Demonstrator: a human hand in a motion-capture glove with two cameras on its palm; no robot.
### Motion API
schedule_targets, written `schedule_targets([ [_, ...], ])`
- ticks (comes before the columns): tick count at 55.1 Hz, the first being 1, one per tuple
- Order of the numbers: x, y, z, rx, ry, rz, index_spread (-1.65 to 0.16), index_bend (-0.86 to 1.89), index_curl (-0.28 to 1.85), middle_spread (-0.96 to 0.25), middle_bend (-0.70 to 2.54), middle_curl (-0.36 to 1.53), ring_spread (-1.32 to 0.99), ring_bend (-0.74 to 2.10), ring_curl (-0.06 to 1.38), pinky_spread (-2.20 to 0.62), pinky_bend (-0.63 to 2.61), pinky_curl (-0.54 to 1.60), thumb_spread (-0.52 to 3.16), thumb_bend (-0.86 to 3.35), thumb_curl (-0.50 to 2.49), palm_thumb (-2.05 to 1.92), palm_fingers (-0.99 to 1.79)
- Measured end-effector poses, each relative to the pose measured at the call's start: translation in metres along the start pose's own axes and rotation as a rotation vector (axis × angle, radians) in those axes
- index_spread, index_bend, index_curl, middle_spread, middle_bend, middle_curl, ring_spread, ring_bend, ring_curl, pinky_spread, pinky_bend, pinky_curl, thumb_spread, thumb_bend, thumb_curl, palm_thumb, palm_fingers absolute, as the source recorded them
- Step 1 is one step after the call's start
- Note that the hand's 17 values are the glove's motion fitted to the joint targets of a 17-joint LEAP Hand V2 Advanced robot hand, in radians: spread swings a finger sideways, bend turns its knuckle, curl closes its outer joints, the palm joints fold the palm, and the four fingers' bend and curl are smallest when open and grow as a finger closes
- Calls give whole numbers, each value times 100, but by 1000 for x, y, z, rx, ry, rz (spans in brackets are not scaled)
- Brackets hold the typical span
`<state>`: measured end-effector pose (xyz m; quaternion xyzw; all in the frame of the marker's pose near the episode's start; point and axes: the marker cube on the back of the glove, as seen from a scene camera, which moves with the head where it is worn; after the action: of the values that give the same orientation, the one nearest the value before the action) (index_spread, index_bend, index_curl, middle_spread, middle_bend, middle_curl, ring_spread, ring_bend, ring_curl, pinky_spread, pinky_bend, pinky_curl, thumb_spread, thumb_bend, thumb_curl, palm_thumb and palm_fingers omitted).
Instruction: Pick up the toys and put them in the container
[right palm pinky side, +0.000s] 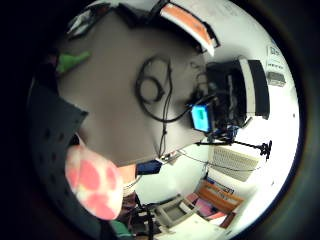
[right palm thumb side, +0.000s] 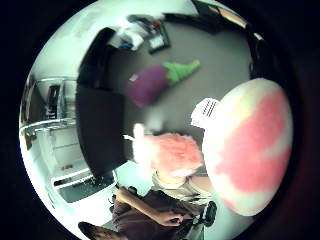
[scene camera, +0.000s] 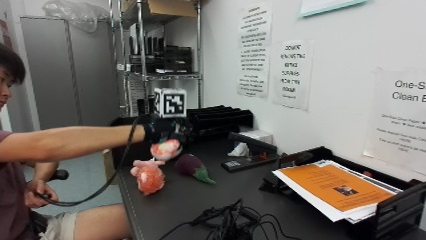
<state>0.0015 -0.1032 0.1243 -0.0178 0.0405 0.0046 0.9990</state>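
In the outside view my gloved right hand (scene camera: 166, 131) is raised above the far part of the dark table (scene camera: 200, 200) and grips a small pink-and-white plush toy (scene camera: 165, 149) from above. The same toy sits close to the palm in both palm views (right palm pinky side: 95, 182) (right palm thumb side: 252, 150). Below it on the table stands a pink-orange plush toy (scene camera: 149, 177) (right palm thumb side: 167, 152). A purple eggplant plush with a green top (scene camera: 193, 166) (right palm thumb side: 150, 85) lies just beside that. A black container (right palm thumb side: 100, 130) stands at the table's far end, mostly hidden behind my arm in the outside view.
Tangled black cables (scene camera: 226, 220) lie on the near middle of the table. A paper stack with an orange cover (scene camera: 333, 187) rests on a black tray at the right. Black stacked trays (scene camera: 219, 120), a white crumpled item (scene camera: 239, 149) and a flat black device (scene camera: 243, 162) line the wall side.
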Motion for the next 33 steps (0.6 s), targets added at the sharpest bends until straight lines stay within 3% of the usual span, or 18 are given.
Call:
schedule_targets([
  [5, -21, 2, -64, 65, -1, -92, -41, 78, 32, -33, 100, 72, -41, 135, 59, -33, 110, 44, 65, 25, 77, 73, 88],
  [16, -113, -8, -157, 181, -40, -139, -44, 95, 44, -36, 110, 85, -44, 143, 66, -34, 118, 49, 48, 23, 87, 72, 78],
  [33, -346, 1, -168, 132, -65, -498, -44, 108, 65, -38, 120, 100, -44, 153, 74, -34, 131, 56, 33, 22, 100, 70, 63],
])
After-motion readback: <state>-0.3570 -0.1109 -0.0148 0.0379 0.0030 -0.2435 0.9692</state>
